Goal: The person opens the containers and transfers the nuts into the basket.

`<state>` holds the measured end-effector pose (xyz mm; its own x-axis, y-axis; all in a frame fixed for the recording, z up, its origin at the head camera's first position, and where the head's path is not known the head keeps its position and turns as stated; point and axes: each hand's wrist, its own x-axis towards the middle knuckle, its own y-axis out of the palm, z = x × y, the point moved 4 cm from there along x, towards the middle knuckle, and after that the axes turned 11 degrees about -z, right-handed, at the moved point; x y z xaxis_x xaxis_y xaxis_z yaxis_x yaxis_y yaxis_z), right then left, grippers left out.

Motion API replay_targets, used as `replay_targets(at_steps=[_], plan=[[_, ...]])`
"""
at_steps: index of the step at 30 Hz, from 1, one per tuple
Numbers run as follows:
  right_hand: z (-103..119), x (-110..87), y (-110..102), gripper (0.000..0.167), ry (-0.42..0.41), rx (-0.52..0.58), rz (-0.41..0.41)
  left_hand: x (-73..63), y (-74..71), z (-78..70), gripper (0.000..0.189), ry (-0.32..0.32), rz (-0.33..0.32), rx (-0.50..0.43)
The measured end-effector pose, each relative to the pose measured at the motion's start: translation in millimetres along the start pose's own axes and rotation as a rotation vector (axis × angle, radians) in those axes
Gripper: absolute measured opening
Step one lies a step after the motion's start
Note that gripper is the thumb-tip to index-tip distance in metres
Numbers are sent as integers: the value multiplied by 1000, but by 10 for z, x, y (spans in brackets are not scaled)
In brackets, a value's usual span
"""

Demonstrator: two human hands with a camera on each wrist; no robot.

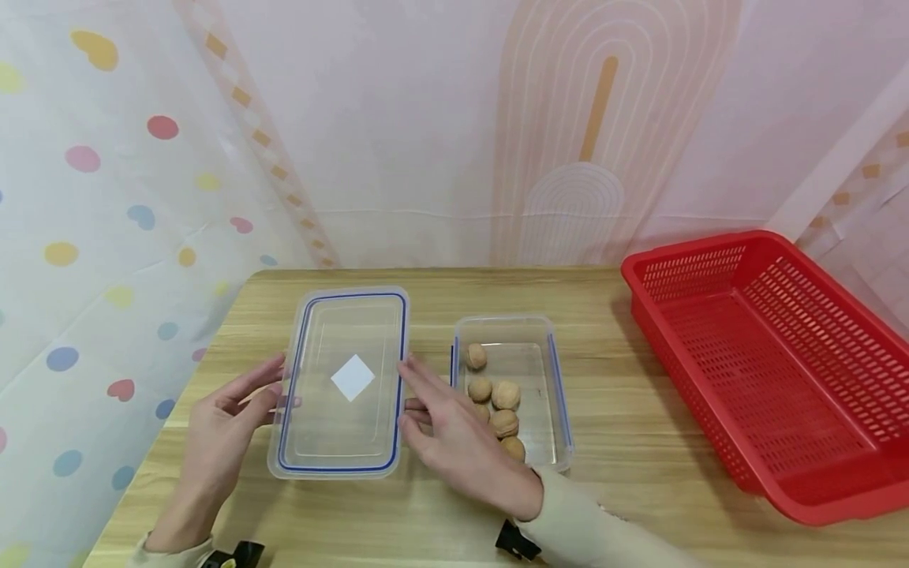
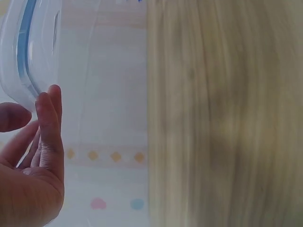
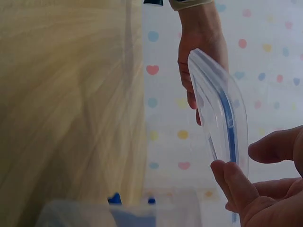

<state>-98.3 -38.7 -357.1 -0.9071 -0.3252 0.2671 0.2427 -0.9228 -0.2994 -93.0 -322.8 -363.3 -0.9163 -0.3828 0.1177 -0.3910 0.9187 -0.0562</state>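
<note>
Left grip [image 1: 222, 434] at nine o'clock, right grip [image 1: 465, 442] at three: both pinch the lid [image 1: 339, 414], thumb and fingers slightly parted around its edges. It's above the tabletop [image 1: 596, 339], at nine o'clock from the box [image 1: 536, 398] of walnuts [image 1: 505, 424].

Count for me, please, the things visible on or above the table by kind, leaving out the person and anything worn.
Clear lid: 1
Clear container: 1
Walnuts: 6 in view, though more may be hidden
Red basket: 1
Total: 9 visible
</note>
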Motion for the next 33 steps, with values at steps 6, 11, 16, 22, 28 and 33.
replay_targets(at_steps=[6,11,16,22,28,33], plan=[[0,17,156,65,-11,18,-18,54,-121,46,34,-30,19,63],[-4,43,275,69,-11,-15,-16,110,-226,106,33,-54,27,76],[-24,32,437,70,21,64,-28,154,-328,166,35,-69,30,109],[-58,15,565,68,72,174,-38,189,-430,226,37,-86,43,229],[-141,-23,657,69,94,199,-36,201,-473,263,41,-97,58,405],[-194,-50,724,70,94,223,-39,217,-470,282,45,-99,100,441]])
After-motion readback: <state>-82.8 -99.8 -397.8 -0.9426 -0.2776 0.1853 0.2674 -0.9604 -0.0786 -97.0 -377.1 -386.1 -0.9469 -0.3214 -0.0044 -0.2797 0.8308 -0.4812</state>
